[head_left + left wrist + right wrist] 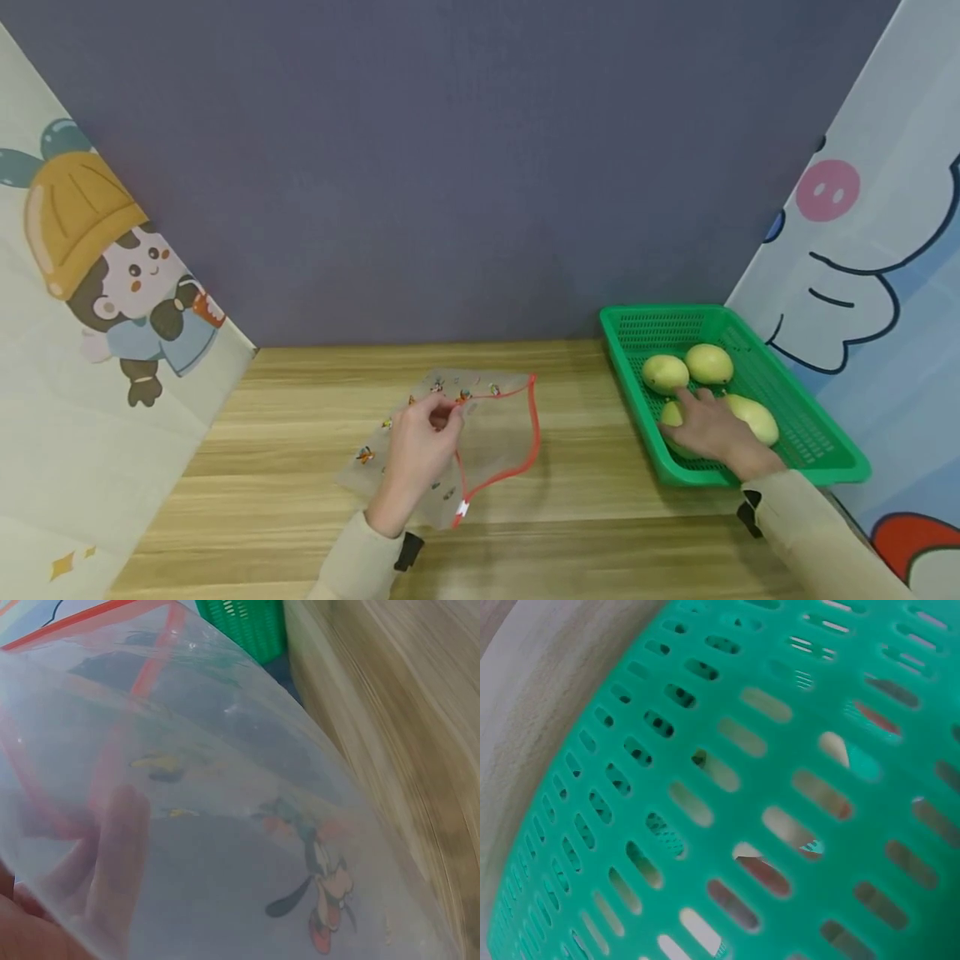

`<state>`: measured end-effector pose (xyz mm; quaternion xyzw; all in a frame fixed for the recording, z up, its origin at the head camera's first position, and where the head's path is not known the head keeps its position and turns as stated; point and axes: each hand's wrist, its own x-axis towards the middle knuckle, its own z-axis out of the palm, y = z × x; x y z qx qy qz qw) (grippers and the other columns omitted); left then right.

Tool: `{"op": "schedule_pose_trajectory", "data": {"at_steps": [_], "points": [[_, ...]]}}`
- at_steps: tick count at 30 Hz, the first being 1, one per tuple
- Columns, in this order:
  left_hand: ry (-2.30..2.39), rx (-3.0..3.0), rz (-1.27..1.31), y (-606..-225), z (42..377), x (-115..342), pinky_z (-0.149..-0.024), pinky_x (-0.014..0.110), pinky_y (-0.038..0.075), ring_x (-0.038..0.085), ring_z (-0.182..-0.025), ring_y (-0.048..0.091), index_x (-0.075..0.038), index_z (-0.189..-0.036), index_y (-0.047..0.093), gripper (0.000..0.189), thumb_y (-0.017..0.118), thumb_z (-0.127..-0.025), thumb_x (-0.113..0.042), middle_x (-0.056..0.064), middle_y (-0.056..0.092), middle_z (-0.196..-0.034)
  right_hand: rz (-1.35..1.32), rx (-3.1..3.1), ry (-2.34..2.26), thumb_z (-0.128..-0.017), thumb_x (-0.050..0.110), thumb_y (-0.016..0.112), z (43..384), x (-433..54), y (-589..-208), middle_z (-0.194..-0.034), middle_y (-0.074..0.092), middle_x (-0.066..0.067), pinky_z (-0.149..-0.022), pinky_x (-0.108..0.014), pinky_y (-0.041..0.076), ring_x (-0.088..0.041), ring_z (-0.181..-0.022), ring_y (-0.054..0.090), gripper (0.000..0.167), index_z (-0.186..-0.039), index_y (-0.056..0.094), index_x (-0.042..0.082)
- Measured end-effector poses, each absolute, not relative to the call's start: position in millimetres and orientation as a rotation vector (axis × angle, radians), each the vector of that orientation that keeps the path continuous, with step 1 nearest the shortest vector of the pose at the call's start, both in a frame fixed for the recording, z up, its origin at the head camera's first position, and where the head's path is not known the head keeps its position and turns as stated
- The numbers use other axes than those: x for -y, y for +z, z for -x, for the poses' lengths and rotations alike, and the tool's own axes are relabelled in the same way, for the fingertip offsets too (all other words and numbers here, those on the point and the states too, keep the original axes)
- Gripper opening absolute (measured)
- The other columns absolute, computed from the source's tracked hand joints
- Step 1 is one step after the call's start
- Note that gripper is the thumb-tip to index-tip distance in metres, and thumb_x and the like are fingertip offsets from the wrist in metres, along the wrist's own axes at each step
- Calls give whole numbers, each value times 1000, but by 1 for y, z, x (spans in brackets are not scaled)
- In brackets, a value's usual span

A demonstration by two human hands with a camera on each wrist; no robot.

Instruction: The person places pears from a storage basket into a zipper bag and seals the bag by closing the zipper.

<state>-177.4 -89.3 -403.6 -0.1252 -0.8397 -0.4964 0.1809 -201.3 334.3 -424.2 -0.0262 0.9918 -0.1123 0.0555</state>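
Observation:
A clear zip bag [498, 437] with a red rim, a white slider and small cartoon prints lies on the wooden table with its mouth apart. My left hand [423, 442] pinches the upper edge of its mouth; in the left wrist view the fingers [120, 862] show blurred through the plastic. To the right, my right hand [712, 429] is inside the green basket [626, 375], thumb and fingers around a yellow-green mango [670, 412] at the near left, partly covered. In the right wrist view the basket wall [727, 795] hides most of that hand.
More mangoes lie in the basket: one at the left [664, 374], one behind [709, 364] and one right of the hand [753, 419]. A grey-blue panel [450, 183] stands behind the table [285, 433]. Cartoon-printed walls flank both sides.

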Motion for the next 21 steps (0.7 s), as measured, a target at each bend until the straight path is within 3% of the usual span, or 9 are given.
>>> {"op": "schedule_pose_trajectory", "data": {"at_steps": [13, 21], "points": [[-1402, 2388, 332, -411, 181, 82, -58, 25, 54, 8, -64, 62, -3, -87, 74, 7, 68, -90, -2, -2, 69, -74, 127, -2977, -352, -94, 33, 63, 213, -344, -442, -134, 40, -47, -82, -73, 47, -70, -116, 43, 74, -148, 37, -10], [-1385, 2370, 341, -416, 184, 79, -56, 24, 53, 8, -62, 61, -3, -85, 74, 7, 68, -89, -1, -1, 69, -73, 181, -2944, -372, -85, 18, 70, 222, -348, -450, -127, 45, -46, -85, -70, 49, -65, -109, 50, 78, -148, 33, -12]]}}
